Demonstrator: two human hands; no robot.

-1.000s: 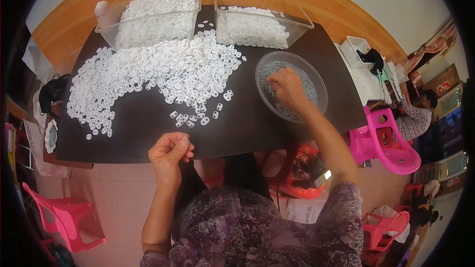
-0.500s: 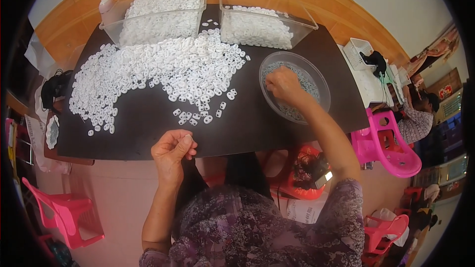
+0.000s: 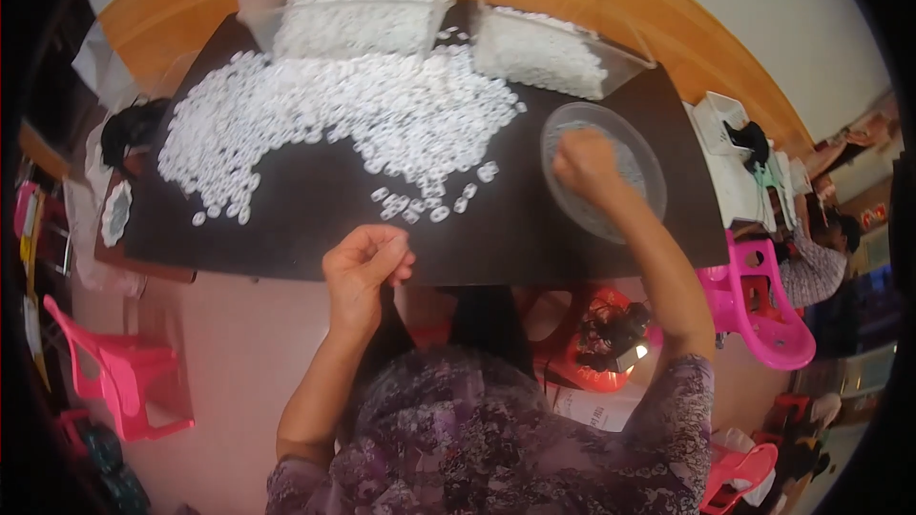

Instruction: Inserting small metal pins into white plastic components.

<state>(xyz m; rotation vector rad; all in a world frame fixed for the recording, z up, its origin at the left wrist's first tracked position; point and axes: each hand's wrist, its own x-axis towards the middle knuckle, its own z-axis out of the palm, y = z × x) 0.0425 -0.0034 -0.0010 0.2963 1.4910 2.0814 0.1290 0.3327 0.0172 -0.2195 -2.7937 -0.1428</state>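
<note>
My left hand (image 3: 366, 272) is just off the table's near edge, its thumb and fingers pinched together; what they hold, if anything, is too small and blurred to name. Beyond it lies a broad pile of small white oval plastic pieces with holes (image 3: 315, 105), with several strays (image 3: 410, 205) closest to me. My right hand (image 3: 587, 164) is inside a round clear plastic bowl (image 3: 658, 167) of small grey metal-looking bits (image 3: 625, 167). Its fingers are curled closed and point down, and the tips are hidden from view.
Two clear bins, left (image 3: 358, 24) and right (image 3: 539, 52), hold more white pieces at the dark table's (image 3: 296, 219) far side. A pink chair (image 3: 763, 310) and a white basket (image 3: 720, 122) are at right. A person (image 3: 811, 262) sits beyond. Another pink chair (image 3: 134, 372) stands left.
The whole view has shifted, so the table and bins sit further right and slightly higher. My right hand is still in the bowl; my left hand keeps its pinch near the table edge.
</note>
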